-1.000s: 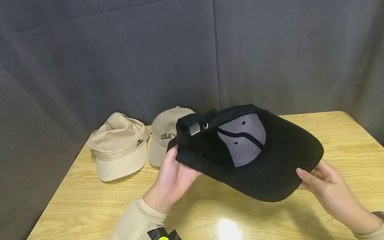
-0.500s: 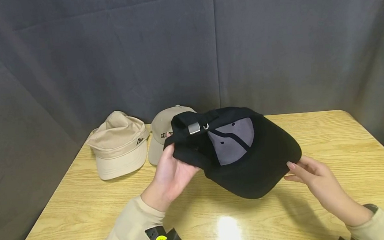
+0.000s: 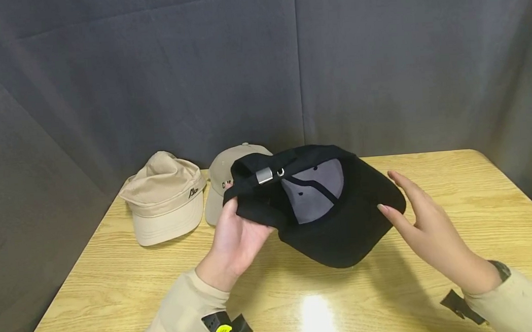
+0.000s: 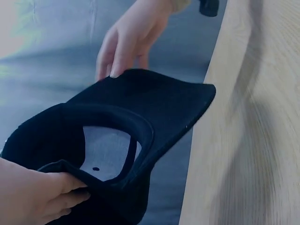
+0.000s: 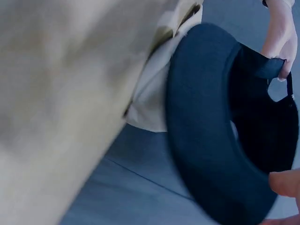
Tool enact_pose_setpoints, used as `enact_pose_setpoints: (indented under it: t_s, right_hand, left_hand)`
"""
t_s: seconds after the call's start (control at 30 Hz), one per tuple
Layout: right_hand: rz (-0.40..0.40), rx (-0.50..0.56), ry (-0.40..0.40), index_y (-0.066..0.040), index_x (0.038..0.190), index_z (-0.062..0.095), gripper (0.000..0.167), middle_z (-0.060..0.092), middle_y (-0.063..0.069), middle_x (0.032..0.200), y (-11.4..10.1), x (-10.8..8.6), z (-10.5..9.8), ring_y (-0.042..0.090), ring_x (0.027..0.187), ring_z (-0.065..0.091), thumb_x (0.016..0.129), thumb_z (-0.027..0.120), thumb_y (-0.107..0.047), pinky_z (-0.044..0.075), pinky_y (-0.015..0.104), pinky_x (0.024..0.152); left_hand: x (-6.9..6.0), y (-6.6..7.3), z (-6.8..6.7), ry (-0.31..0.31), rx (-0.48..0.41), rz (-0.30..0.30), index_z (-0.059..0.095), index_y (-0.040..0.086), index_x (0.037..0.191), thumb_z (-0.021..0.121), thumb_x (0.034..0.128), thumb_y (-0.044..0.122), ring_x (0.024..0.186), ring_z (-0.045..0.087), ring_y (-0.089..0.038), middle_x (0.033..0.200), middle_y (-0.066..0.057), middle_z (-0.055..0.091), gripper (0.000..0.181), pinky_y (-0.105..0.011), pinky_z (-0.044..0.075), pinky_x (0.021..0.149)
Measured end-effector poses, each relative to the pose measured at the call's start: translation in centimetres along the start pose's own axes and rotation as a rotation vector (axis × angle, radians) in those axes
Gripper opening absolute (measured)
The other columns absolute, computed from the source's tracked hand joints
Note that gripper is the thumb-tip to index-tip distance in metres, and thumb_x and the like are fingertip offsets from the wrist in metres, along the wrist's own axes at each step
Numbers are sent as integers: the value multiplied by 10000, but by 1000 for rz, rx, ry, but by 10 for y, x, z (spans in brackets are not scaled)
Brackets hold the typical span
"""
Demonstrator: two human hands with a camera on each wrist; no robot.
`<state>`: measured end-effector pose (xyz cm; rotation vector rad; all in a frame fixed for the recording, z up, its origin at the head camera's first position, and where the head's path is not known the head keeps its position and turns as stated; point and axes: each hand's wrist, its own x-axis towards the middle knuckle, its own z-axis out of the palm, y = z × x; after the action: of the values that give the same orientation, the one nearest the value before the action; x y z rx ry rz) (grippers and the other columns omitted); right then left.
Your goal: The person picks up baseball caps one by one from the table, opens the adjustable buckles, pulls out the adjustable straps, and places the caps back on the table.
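Grips black cap (image 3: 319, 208) rear with left hand (image 3: 239, 241); has spread right hand (image 3: 430, 229) at brim (image 3: 361, 223), contact unclear. Likely leaves support to left.

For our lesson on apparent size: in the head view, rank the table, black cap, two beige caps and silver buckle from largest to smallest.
1. Table
2. Black cap
3. Left beige cap and right beige cap: not ranked, because the black cap partly hides the right one
4. Silver buckle

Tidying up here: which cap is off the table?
The black cap, held by the left hand; the far-left beige cap and half-hidden beige cap rest on the table.
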<state>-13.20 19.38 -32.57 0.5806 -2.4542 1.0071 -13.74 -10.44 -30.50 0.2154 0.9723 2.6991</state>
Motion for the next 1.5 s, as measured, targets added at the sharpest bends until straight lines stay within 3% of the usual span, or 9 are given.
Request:
enact_pose_setpoints:
  t_s: [0.1, 0.2, 0.33, 0.43, 0.57, 0.77, 1.0, 1.23, 1.5]
  right_hand:
    - [-177, -80, 73, 72, 1419, 394, 578, 433, 286, 1414, -7, 8, 5, 470, 1299, 386, 1002, 551, -297, 249, 476, 1126]
    - [-344, -148, 159, 119, 1353, 447, 661, 478, 295, 1367, -13, 17, 13, 457, 1263, 428, 1022, 405, -452, 237, 396, 1143]
    - [-456, -180, 214, 107, 1309, 508, 606, 515, 276, 1344, -25, 28, 20, 452, 1262, 443, 1037, 389, -420, 287, 489, 1107]
    - [-463, -214, 209, 82, 1296, 537, 446, 522, 257, 1348, -34, 34, 23, 455, 1277, 432, 988, 578, -237, 315, 638, 1015]
    - [-436, -276, 187, 66, 1274, 562, 533, 540, 235, 1339, -45, 42, 31, 445, 1270, 446, 788, 752, -44, 308, 714, 946]
    - [-483, -347, 239, 54, 1222, 619, 425, 600, 230, 1260, -55, 50, 41, 450, 1204, 508, 863, 727, -145, 332, 727, 925]
    - [-490, -376, 260, 29, 1210, 643, 458, 617, 226, 1236, -59, 53, 44, 454, 1166, 526, 799, 779, -119, 336, 728, 920]
    - [-513, -390, 292, -5, 1005, 671, 224, 640, 210, 1192, -63, 54, 51, 444, 1115, 543, 855, 710, -167, 347, 722, 891]
    - [-500, -364, 304, 3, 972, 650, 304, 647, 209, 1182, -65, 54, 51, 421, 1095, 558, 914, 590, -288, 331, 720, 902]
  left_hand:
    - [0, -2, 1, 0, 6, 19, 341, 226, 1334, 170, 1037, 498, 1157, 415, -150, 1267, -1, 394, 437, -371, 368, 972]
    - [1, -5, 1, 12, 17, 33, 335, 237, 1343, 165, 1042, 483, 1173, 405, -153, 1284, -1, 383, 424, -377, 348, 989]
    - [1, -8, 4, 28, 29, 51, 306, 267, 1376, 175, 1047, 466, 1210, 386, -165, 1318, -8, 360, 407, -393, 310, 1022]
    - [0, -11, 6, 31, 48, 57, 220, 303, 1445, 176, 1052, 445, 1218, 391, -162, 1363, -12, 322, 420, -386, 297, 1035]
    - [-1, -14, 9, 29, 77, 66, 107, 303, 1505, 177, 1053, 442, 1197, 427, -140, 1409, -20, 290, 479, -362, 308, 1043]
    - [-2, -17, 12, 13, 78, 90, 224, 225, 1477, 190, 1031, 499, 1178, 442, -119, 1384, -8, 355, 525, -354, 293, 1071]
    - [-3, -18, 16, 4, 103, 104, 273, 205, 1443, 194, 1036, 492, 1181, 475, -129, 1327, -5, 421, 504, -342, 343, 1042]
    - [-6, -24, 20, -35, 159, 90, 203, 151, 1494, 201, 1029, 511, 1225, 463, -109, 1396, -43, 395, 589, -377, 294, 1085]
    - [-6, -31, 22, -72, 234, 127, 173, 172, 1502, 240, 1012, 553, 1228, 465, -111, 1409, -56, 398, 625, -379, 303, 1073]
